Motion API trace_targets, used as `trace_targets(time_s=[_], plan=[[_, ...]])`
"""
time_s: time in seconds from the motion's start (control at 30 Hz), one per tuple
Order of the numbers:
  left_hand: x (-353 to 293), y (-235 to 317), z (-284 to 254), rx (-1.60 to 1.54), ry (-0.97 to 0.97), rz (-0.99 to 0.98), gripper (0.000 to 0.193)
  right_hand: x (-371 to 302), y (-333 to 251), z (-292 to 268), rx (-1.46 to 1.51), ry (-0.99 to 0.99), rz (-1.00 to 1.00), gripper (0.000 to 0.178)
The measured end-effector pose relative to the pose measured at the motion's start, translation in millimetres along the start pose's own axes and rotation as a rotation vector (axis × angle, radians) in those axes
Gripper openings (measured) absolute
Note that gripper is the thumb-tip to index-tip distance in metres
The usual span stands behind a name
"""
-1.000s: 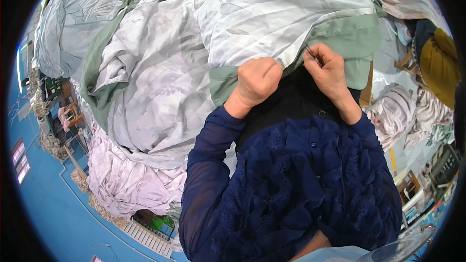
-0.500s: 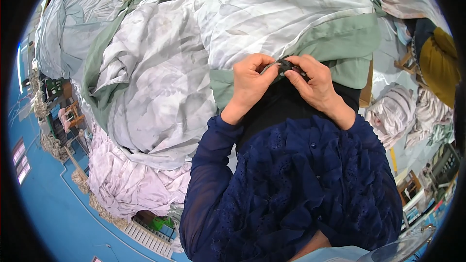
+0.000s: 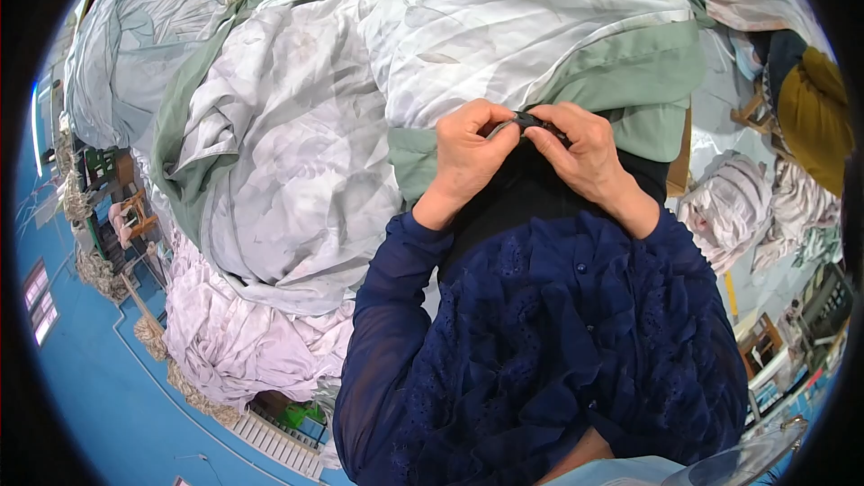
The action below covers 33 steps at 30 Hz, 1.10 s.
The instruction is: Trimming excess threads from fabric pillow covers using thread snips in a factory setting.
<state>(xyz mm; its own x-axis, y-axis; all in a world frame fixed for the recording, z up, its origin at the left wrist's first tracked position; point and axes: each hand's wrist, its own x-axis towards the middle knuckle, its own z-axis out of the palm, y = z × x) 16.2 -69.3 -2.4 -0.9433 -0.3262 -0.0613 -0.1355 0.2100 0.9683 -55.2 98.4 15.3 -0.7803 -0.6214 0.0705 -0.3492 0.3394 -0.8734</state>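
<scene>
Both hands meet in front of my waist over a small dark object (image 3: 525, 120), whose kind I cannot make out because the fingers cover most of it. My left hand (image 3: 474, 148) pinches its left end between thumb and fingertips. On the other side my right hand (image 3: 587, 149) is closed around it, the thumb pressed forward. Just beyond the fingers lies a large pale printed cloth (image 3: 486, 45) with a broad sage-green border (image 3: 630, 67). Part of that green cloth hangs close beside my left hand.
More pale grey cloth (image 3: 297, 153) spreads to the left, above a pinkish-white heap (image 3: 256, 328). At the right are bundled light fabrics (image 3: 727, 202), an olive-brown cloth (image 3: 810, 121) and a small wooden stool (image 3: 754, 115). Blue floor (image 3: 99, 378) shows at lower left.
Both hands stay almost in place, with the left fingers shifting slightly right. The dark object has turned a little between the fingertips, and less of it shows.
</scene>
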Motion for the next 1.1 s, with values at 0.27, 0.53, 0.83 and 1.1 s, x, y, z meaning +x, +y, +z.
trace_targets(time_s=[0.27,0.53,0.83,1.1], plan=[[0,0,0,0.050,-0.001,0.023,0.005,-1,3,1,0.006,0.004,0.010,0.016],[1,2,1,0.036,0.012,-0.005,0.008,-2,6,0,0.013,0.005,0.015,0.016],[4,7,-3,-0.064,-0.051,-0.163,0.011,-1,15,0,0.215,0.120,0.154,0.021],[16,3,-22,-0.293,-0.229,-0.292,0.014,38,20,-13,0.380,-0.275,0.152,0.024]])
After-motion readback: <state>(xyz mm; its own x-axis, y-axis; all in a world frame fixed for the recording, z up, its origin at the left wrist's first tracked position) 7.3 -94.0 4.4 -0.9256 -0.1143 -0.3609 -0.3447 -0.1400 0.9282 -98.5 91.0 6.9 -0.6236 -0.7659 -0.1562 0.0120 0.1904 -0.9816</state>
